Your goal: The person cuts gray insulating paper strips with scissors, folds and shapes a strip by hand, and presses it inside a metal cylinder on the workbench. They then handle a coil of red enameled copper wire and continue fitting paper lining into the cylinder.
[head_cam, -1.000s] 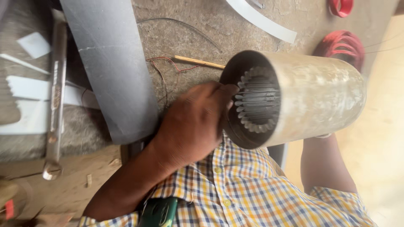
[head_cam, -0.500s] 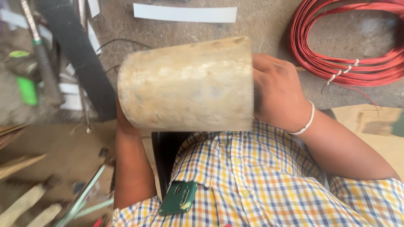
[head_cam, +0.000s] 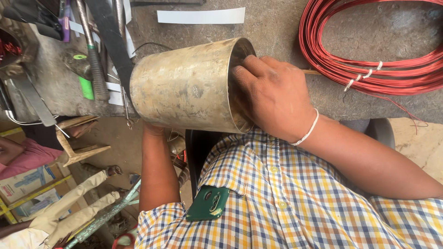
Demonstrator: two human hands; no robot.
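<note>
Cylinder (head_cam: pixel 187 85), dull metal and hollow, is lying on its side at the near edge of the worktop (head_cam: pixel 286 27), overhanging toward the person's checked shirt (head_cam: pixel 295 203). Right hand (head_cam: pixel 274 94) is pressing flat against the cylinder's open end, fingers (head_cam: pixel 244 69) curling over the rim and reaching inside, so it is gripping the rim rather than closed on anything loose. Left hand (head_cam: pixel 154 129) is sitting under the cylinder's far end, mostly hidden; cannot tell whether it is open or clasping. Red wire coil (head_cam: pixel 369 55) is lying beyond the open end, a hammer (head_cam: pixel 94 69) beyond the closed end. Judging from this, supporting the weight from below while keeping fingers clear of the inner slots is what matters here.
</note>
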